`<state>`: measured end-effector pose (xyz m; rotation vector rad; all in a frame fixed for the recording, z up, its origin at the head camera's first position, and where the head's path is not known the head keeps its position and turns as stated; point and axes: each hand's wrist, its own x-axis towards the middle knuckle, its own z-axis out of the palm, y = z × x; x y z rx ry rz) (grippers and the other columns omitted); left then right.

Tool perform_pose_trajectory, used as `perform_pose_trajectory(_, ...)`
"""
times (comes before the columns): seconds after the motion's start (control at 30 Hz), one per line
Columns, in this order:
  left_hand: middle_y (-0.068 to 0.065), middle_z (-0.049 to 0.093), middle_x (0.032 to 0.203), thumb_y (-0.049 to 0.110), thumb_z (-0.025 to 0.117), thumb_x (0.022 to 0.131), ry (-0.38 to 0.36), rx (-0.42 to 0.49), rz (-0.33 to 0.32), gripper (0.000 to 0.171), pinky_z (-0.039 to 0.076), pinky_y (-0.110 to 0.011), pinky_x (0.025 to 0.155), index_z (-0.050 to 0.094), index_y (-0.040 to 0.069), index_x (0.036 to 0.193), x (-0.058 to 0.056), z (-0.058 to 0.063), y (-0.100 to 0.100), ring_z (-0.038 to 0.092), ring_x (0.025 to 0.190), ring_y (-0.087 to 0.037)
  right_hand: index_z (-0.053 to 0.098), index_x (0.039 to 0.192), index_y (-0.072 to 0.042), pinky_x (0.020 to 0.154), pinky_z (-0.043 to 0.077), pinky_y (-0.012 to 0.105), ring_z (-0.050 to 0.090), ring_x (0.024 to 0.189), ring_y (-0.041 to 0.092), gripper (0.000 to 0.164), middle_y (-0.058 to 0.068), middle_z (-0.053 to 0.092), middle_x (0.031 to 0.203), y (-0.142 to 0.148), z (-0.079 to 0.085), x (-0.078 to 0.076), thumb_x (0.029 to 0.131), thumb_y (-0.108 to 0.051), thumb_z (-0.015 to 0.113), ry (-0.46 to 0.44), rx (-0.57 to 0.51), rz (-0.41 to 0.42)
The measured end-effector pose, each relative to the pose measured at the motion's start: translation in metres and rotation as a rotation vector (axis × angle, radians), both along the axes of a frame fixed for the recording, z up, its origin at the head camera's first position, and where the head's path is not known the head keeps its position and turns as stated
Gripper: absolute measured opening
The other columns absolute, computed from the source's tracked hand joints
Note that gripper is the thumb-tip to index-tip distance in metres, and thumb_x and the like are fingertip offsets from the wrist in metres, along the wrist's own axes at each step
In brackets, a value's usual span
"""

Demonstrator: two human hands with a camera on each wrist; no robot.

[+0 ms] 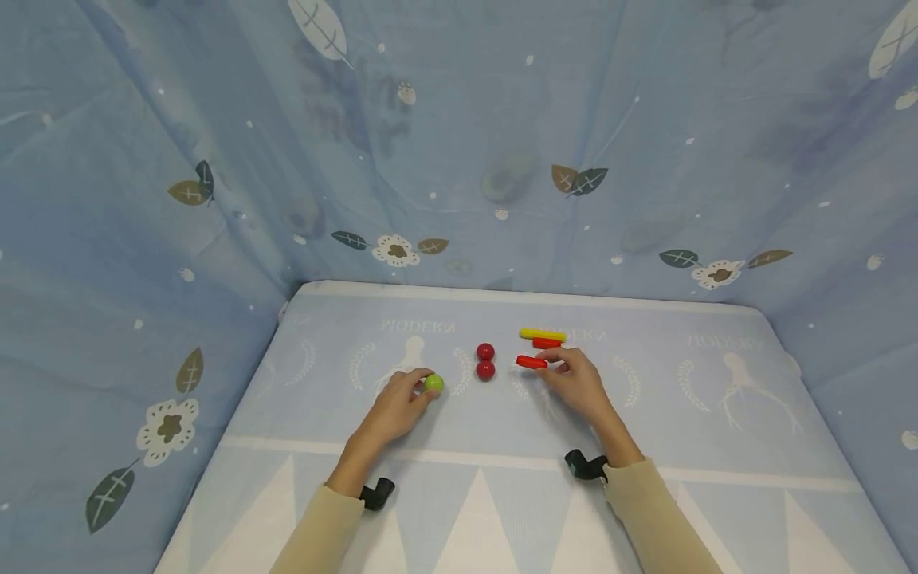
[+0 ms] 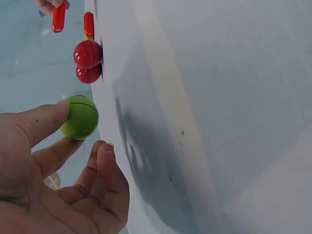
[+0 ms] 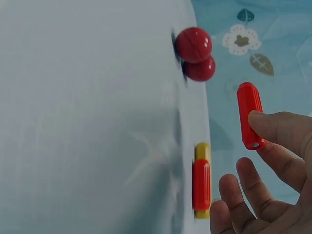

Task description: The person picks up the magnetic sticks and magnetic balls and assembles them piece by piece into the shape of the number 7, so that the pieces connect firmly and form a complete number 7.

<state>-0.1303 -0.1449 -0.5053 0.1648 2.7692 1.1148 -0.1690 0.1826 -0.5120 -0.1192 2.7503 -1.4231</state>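
My left hand (image 1: 398, 405) pinches a green ball (image 2: 81, 117) between thumb and forefinger, and a seam runs round the ball. In my right hand (image 1: 576, 386) a short red ridged stick (image 3: 250, 116) is pinched between thumb and forefinger; a hole shows in its near end. Two dark red balls (image 1: 485, 370) sit one behind the other between the hands. Just past the right hand, a second red stick (image 1: 547, 344) lies alongside a longer yellow stick (image 1: 543, 335).
A pale blue and white printed cloth (image 1: 480, 422) covers the table. Blue patterned curtains (image 1: 459, 159) stand behind it and at both sides. A black fitting (image 1: 585, 465) sits by the right wrist, and another black fitting (image 1: 378, 494) by the left.
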Motion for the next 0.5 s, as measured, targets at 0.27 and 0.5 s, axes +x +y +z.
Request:
perform_pose_trajectory(0.27, -0.010, 0.059, 0.112, 0.026, 0.067, 0.098, -0.031, -0.024, -0.042, 0.037, 0.050, -0.044, 0.079, 0.062, 0.015, 0.133, 0.005, -0.003, -0.014, 0.059, 0.093, -0.023, 0.074, 0.110, -0.012, 0.078, 0.049, 0.038, 0.058, 0.094, 0.027, 0.021, 0.008, 0.063, 0.113, -0.019, 0.004, 0.014, 0.089, -0.010, 0.075, 0.017, -0.035, 0.049)
perform_pose_trajectory(0.5, -0.012, 0.057, 0.110, 0.019, 0.067, 0.098, -0.066, 0.006, -0.088, 0.037, 0.049, -0.045, 0.080, 0.063, 0.015, 0.134, 0.006, -0.005, -0.022, 0.058, 0.094, -0.023, 0.074, 0.109, -0.015, 0.079, 0.048, 0.038, 0.058, 0.093, 0.024, 0.022, 0.006, 0.063, 0.111, -0.032, 0.003, 0.022, 0.088, -0.009, 0.077, 0.018, -0.060, 0.085)
